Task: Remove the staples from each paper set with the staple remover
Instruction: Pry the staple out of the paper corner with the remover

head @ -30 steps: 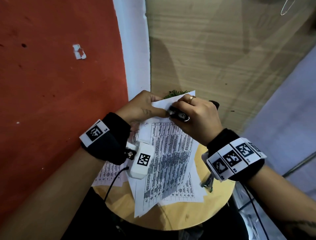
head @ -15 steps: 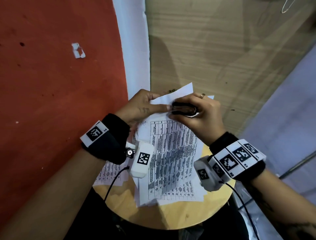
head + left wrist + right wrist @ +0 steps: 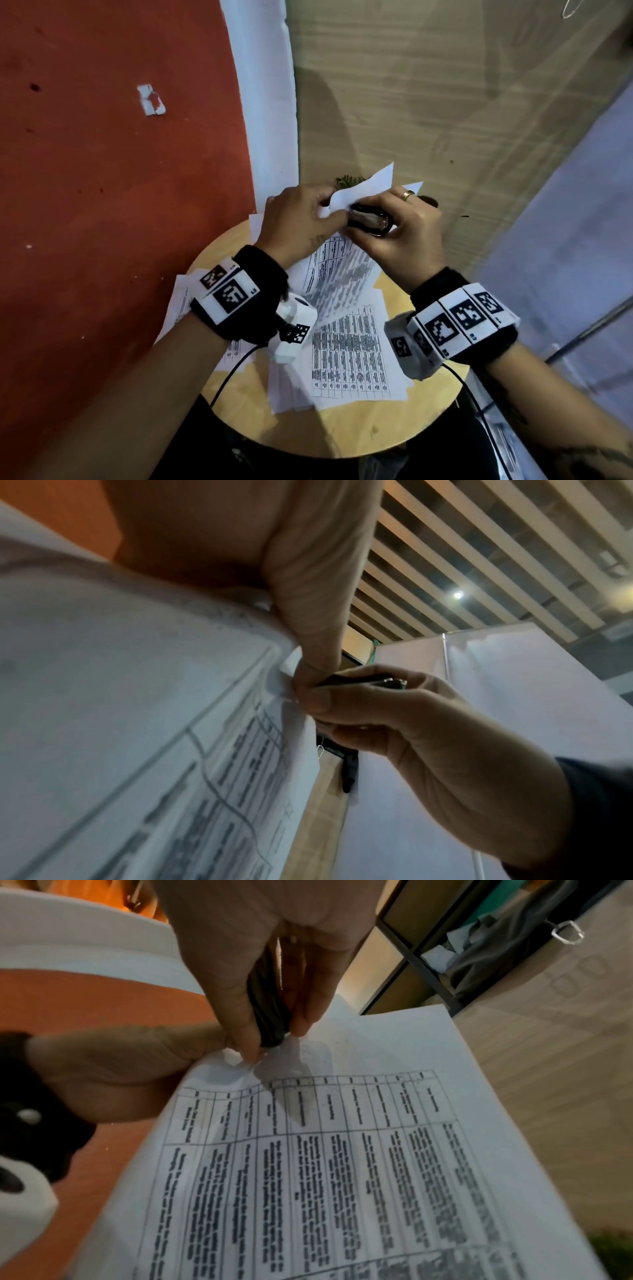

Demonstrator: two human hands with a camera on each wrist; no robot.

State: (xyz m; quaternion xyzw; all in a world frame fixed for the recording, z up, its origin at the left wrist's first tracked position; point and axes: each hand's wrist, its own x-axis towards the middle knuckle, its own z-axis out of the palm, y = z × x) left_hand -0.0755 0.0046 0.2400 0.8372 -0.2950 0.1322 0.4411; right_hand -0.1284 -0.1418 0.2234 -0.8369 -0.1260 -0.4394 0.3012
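A stapled paper set (image 3: 337, 274) (image 3: 359, 1164) (image 3: 137, 723), printed with tables, is lifted off the round wooden table (image 3: 342, 431). My left hand (image 3: 301, 219) (image 3: 130, 1069) pinches its top corner between thumb and fingers. My right hand (image 3: 400, 233) (image 3: 394, 710) (image 3: 260, 961) squeezes the black staple remover (image 3: 368, 219) (image 3: 268, 1015) (image 3: 363, 681), its tip pressed at that same corner beside my left thumb (image 3: 318, 647). The staple itself is hidden under the fingers and tool.
More printed sheets (image 3: 349, 363) lie spread on the table, some under my left wrist (image 3: 185, 301). A small green plant (image 3: 347, 180) stands behind the hands. An orange wall (image 3: 120, 171) is at the left, a wood panel (image 3: 445, 102) behind.
Both hands and the paper set have risen off the table. My right hand rolled, turning the staple remover flatter against the corner. The view shifted back, showing more of the table.
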